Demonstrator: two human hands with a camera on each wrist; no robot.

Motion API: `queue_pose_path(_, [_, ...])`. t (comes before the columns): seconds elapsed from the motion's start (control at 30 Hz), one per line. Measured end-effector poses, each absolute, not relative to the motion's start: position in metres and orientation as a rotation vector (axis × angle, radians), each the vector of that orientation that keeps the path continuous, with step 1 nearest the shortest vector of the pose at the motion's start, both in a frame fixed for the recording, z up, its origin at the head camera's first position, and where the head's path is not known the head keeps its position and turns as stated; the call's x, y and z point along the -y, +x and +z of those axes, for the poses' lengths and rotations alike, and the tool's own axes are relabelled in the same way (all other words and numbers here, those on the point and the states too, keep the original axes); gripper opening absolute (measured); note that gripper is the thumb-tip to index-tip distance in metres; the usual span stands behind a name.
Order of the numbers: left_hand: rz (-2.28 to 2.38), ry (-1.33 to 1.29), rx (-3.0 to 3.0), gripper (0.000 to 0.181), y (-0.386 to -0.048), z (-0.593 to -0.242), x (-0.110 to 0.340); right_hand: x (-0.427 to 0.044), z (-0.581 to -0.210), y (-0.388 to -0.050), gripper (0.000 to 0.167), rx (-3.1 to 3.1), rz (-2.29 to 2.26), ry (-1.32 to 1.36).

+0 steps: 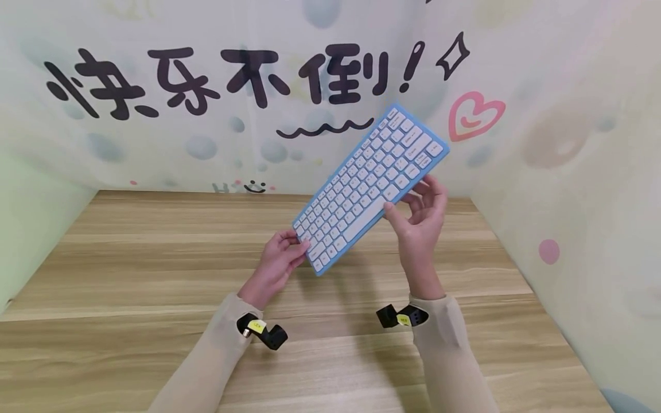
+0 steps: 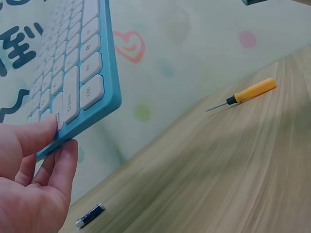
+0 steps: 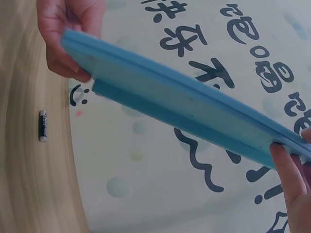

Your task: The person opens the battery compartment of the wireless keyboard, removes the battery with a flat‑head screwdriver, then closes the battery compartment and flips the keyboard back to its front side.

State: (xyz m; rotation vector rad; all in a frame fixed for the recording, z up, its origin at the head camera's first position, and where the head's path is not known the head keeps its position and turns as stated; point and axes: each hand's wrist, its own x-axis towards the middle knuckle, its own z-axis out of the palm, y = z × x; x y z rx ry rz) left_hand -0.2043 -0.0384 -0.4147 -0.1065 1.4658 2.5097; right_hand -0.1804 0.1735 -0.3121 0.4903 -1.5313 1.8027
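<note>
A blue keyboard [image 1: 361, 189] with white keys is held up above the table, tilted, its right end higher than its left. My left hand [image 1: 276, 261] pinches its lower left end, thumb on the keys and fingers beneath, as the left wrist view shows with the keyboard's corner [image 2: 104, 97]. Along the front edge, near the right end, my right hand [image 1: 420, 223] grips it with the thumb on the edge and fingers behind. The right wrist view looks at the keyboard's underside [image 3: 170, 97], which has a raised ridge along it.
On the wooden table [image 1: 155, 246] lie a screwdriver [image 2: 252, 91] with a yellow handle and a small dark battery [image 2: 90, 215]; neither shows in the head view. A printed cloth wall [image 1: 206, 149] stands behind the table, with another wall on the right.
</note>
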Motion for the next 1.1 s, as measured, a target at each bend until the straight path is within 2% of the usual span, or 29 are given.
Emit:
queue_pose_path(0.33, [2.427,-0.08,-1.553,0.035,-0.203,-0.416,0.058,-0.191,-0.314,-0.182,0.053,1.401,1.969,0.333])
queue_pose_path(0.7, [2.319,0.05,-1.715,0.037,-0.204,-0.418,0.093,-0.206,-0.321,-0.178,0.035,1.606,1.908,0.136])
queue_pose_path(1.1, [2.091,0.165,-1.997,0.04,-0.204,-0.405,0.123,-0.226,-0.341,-0.18,0.038,2.075,1.85,-0.102])
